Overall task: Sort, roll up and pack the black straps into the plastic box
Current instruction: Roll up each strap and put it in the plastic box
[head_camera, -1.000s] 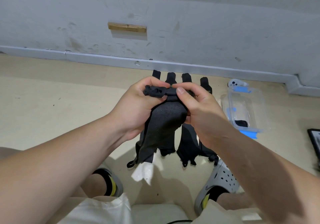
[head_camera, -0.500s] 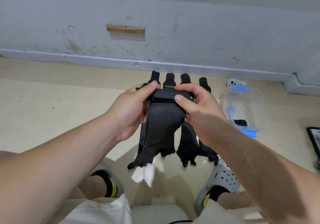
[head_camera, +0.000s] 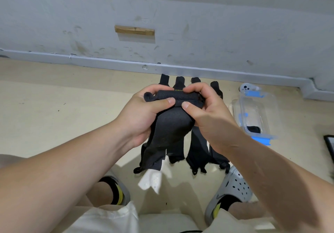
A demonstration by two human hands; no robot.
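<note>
Both hands hold one black strap (head_camera: 171,129) by its upper end. The left hand (head_camera: 142,111) and the right hand (head_camera: 209,113) curl their fingers around a short, tight roll of woven fabric, and both thumbs press on its front. Below the grip the rest of the strap hangs down, wide, soft and a little fuzzy. Behind it, other straps (head_camera: 196,146) lie flat, side by side, on the smooth beige floor (head_camera: 54,115). To the right of the grip stands a clear plastic box (head_camera: 262,106) with blue clasps and something black inside.
</note>
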